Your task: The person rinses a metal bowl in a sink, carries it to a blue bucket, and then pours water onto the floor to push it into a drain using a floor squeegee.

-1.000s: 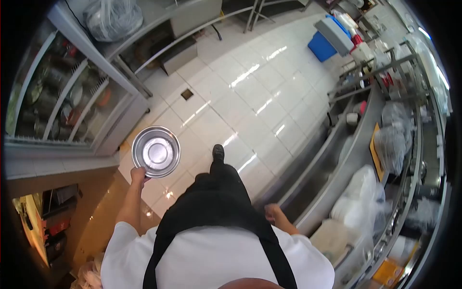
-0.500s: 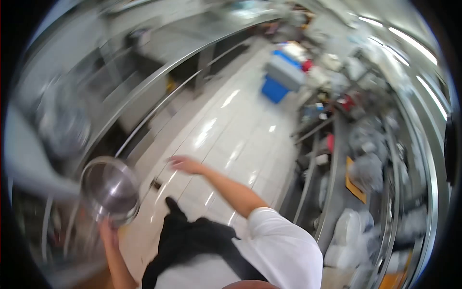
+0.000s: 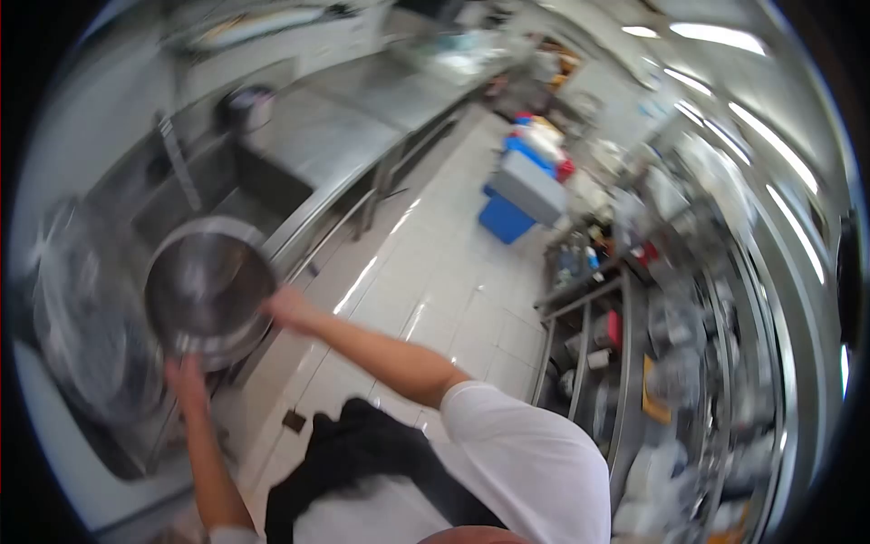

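Observation:
A large round stainless steel bowl [image 3: 210,295] is tilted so that its inside faces me, close to the edge of a metal sink [image 3: 272,181]. At the near rim, my left hand [image 3: 188,379] grips the bowl, its fingers closed and partly hidden. My right hand [image 3: 288,308] is at the bowl's right rim, with its fingers closed around the edge and somewhat blurred. A faucet [image 3: 178,163] rises over the sink just beyond the bowl. Clear plastic wrapping [image 3: 91,313] covers a bulky item left of the bowl.
A steel counter [image 3: 335,127] runs away from the sink, with a dark pot [image 3: 245,109] at its near end. On the tiled floor [image 3: 426,272] stands a blue bin with a grey lid [image 3: 517,204]. Crowded metal shelves [image 3: 634,326] line the right side.
My left hand has carried the bowl up and forward to the sink. My right hand has moved from open air down and left to the bowl's rim. The view has turned toward the sink.

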Action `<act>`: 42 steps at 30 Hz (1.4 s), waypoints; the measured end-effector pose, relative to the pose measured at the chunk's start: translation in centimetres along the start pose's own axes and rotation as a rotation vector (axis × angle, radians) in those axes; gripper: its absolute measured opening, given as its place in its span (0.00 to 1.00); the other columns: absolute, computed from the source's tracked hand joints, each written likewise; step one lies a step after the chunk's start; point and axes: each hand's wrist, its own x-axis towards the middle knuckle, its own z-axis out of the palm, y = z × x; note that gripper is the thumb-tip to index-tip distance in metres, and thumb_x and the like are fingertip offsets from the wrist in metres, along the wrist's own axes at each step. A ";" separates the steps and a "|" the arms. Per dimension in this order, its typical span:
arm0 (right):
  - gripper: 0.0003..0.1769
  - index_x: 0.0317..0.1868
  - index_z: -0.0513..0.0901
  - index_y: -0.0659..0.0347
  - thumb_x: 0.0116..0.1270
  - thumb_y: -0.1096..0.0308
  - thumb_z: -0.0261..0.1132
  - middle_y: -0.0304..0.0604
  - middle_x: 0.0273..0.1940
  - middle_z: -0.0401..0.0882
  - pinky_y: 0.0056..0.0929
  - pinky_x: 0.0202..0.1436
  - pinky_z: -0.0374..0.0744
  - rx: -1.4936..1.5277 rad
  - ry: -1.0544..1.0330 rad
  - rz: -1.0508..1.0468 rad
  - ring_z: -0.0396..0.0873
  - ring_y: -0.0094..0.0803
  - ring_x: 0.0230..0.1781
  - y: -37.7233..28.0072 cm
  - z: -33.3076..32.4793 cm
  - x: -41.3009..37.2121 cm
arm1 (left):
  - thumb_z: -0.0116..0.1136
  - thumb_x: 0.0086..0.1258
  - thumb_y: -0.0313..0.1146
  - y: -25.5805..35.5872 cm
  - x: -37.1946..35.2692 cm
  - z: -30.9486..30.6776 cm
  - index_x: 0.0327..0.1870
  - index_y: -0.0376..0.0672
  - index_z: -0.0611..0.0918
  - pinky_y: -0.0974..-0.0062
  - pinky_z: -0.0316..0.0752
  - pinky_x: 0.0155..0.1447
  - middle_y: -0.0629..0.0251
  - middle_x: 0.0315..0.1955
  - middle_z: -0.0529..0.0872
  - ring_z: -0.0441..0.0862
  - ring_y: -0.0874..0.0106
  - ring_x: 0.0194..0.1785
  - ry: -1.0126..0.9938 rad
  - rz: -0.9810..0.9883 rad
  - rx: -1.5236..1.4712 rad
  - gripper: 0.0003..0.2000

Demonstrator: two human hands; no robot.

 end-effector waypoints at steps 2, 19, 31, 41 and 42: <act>0.13 0.39 0.86 0.67 0.60 0.65 0.66 0.50 0.31 0.85 0.37 0.37 0.82 -0.444 0.017 -0.180 0.84 0.37 0.32 3.7 -2.0 6.8 | 0.61 0.67 0.33 2.8 3.4 4.5 0.42 0.38 0.80 0.75 0.72 0.33 0.69 0.32 0.81 0.76 0.78 0.32 -0.233 0.027 0.130 0.09; 0.45 0.78 0.48 0.62 0.60 0.76 0.56 0.71 0.56 0.76 0.48 0.58 0.77 -0.638 -0.136 -0.069 0.80 0.65 0.50 13.5 3.1 50.8 | 0.64 0.62 0.43 -27.0 36.2 13.0 0.54 0.33 0.81 0.59 0.77 0.57 0.43 0.53 0.84 0.84 0.49 0.53 0.109 -0.589 0.744 0.25; 0.48 0.79 0.44 0.63 0.58 0.87 0.53 0.67 0.71 0.61 0.42 0.74 0.63 -0.172 -0.322 -0.449 0.65 0.58 0.70 24.0 8.8 54.5 | 0.65 0.62 0.54 -30.6 36.6 15.9 0.63 0.30 0.75 0.61 0.71 0.67 0.42 0.62 0.77 0.75 0.49 0.65 0.150 -0.652 0.816 0.36; 0.52 0.81 0.40 0.52 0.60 0.85 0.56 0.56 0.78 0.51 0.34 0.78 0.60 -0.139 -0.666 -0.081 0.59 0.43 0.76 28.5 8.1 49.2 | 0.70 0.59 0.50 -33.0 34.9 13.1 0.65 0.38 0.75 0.65 0.70 0.69 0.48 0.61 0.79 0.75 0.53 0.66 0.355 -0.423 0.704 0.36; 0.51 0.80 0.43 0.52 0.61 0.82 0.59 0.56 0.76 0.55 0.35 0.76 0.62 -0.123 -0.697 -0.054 0.62 0.42 0.74 27.9 7.6 49.2 | 0.70 0.60 0.48 -33.0 34.8 13.0 0.65 0.39 0.75 0.65 0.71 0.68 0.49 0.60 0.80 0.76 0.54 0.64 0.371 -0.417 0.704 0.34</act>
